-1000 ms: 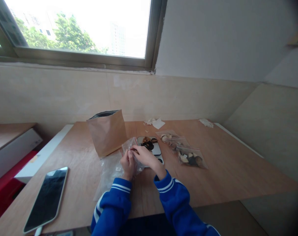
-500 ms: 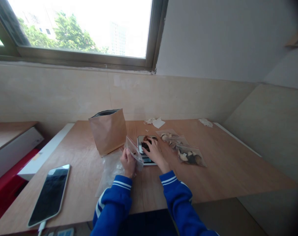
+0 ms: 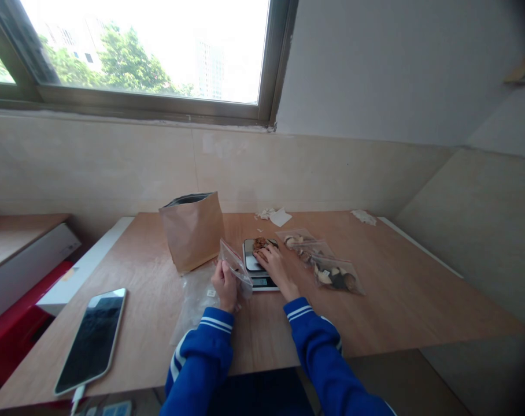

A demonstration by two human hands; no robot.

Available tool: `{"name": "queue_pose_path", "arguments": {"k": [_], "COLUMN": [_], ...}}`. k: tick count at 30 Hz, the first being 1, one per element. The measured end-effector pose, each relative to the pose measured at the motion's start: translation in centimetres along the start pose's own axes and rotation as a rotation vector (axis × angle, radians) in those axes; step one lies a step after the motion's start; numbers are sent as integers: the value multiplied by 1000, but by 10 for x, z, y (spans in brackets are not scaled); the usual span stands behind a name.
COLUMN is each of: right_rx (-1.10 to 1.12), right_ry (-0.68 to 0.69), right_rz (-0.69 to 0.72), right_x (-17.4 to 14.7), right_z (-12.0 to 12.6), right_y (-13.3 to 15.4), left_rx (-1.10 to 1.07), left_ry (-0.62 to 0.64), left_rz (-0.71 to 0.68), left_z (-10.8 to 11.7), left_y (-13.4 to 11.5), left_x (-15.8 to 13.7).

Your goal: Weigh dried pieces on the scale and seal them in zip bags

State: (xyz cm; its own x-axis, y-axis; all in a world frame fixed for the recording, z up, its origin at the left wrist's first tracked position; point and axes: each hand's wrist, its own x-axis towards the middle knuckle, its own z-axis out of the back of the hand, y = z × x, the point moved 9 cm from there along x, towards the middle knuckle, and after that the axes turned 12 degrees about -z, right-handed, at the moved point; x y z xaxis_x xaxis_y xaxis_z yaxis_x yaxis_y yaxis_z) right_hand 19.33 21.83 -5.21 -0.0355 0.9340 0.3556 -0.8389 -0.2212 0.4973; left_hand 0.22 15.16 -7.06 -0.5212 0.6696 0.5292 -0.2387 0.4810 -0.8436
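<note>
My left hand is closed in a pinch on the edge of a clear zip bag with its mouth toward the scale. Beside it, a kitchen scale with a lit display lies on the table. A small heap of dried brown pieces, perhaps mushrooms, sits on its plate, with a darker piece at the right. My right hand reaches over the plate with its fingers curled on the pieces; the fingertips are partly hidden among them.
An upright brown paper bag stands behind my left hand, with flat clear plastic bags before it. Filled zip bags lie right of the scale. A phone on a cable is at left; paper scraps lie near the wall.
My right hand has shifted slightly right and down on the scale, uncovering more brown pieces and the plate. My left hand keeps its hold on the zip bag. The view has shifted slightly.
</note>
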Motion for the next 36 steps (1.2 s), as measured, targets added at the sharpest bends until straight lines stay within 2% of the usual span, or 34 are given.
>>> {"name": "queue_pose_path", "arguments": {"k": [5,8,10,12,16,21,23,27,31,34,36], "right_rx": [488,765,830,772,455,28,-78,15,177,271,330], "right_ry": [-85,99,234,272,363,457,477,447,395,356,274], "right_rz": [-189,-316,-325,-266,-159,-220,-264,-236,-152,-112,-131], "right_x": [2,3,2,2,-2,-7,-7,-1,-1,-3,1], "right_z": [30,28,26,31,28,12,7,7,19,31,40], "right_y": [16,41,63,82,104,106,105,114,119,118,110], "left_rx": [10,0,-8,-16,-51,-56,-42,-41,-100,-202,-272], "left_ry": [13,35,41,42,54,58,77,65,-60,-173,-214], "left_rz": [2,-8,-14,-18,0,-52,-61,-45,-4,88,174], "left_z": [-1,-4,-4,-4,-6,-6,-6,-4,2,5,5], "left_y": [0,-2,-2,-1,4,2,0,2,9,16,20], "left_x": [0,-1,-2,-2,-4,-5,-5,-6,-7,-8,-9]}}
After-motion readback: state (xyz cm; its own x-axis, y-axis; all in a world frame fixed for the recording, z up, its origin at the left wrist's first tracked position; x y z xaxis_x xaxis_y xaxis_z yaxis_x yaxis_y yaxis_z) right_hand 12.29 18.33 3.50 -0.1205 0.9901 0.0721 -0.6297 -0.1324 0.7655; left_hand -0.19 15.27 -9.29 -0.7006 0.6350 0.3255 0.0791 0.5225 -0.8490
